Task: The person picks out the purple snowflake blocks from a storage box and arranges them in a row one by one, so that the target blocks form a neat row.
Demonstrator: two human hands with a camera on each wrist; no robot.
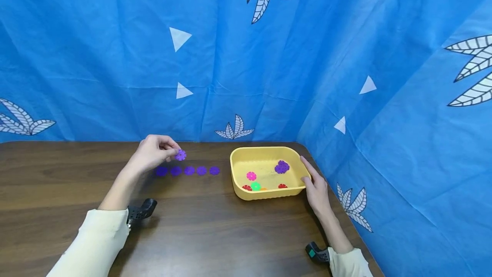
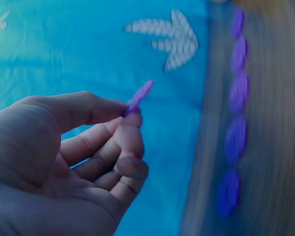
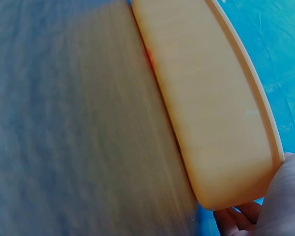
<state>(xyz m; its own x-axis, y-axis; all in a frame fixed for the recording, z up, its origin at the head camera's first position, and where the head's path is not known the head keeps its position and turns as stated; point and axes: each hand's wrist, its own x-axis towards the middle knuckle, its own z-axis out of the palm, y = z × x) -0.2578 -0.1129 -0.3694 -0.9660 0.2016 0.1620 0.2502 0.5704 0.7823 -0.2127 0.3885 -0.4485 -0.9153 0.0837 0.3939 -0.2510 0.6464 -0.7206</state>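
Between thumb and fingertips my left hand (image 1: 153, 152) pinches a purple snowflake-shaped plastic disc (image 1: 180, 154). In the left wrist view the pinched disc (image 2: 139, 98) is seen nearly edge-on. Just below that hand, several purple discs (image 1: 189, 170) lie in a straight row on the wooden table. My right hand (image 1: 318, 191) grips the right end of a yellow plastic basin (image 1: 265, 194), thumb at the rim and fingers along the outer wall. Inside it lie purple discs (image 1: 282, 167), a pink disc (image 1: 251, 176), a green disc (image 1: 256, 187) and red discs (image 1: 282, 186).
Blue cloth (image 1: 246, 54) with leaf and triangle prints hangs behind the table (image 1: 215, 234) and along its right side. A black wrist camera (image 1: 142, 210) sits on the left wrist and another camera (image 1: 317, 252) on the right. An orange piece in the basin is mostly hidden.
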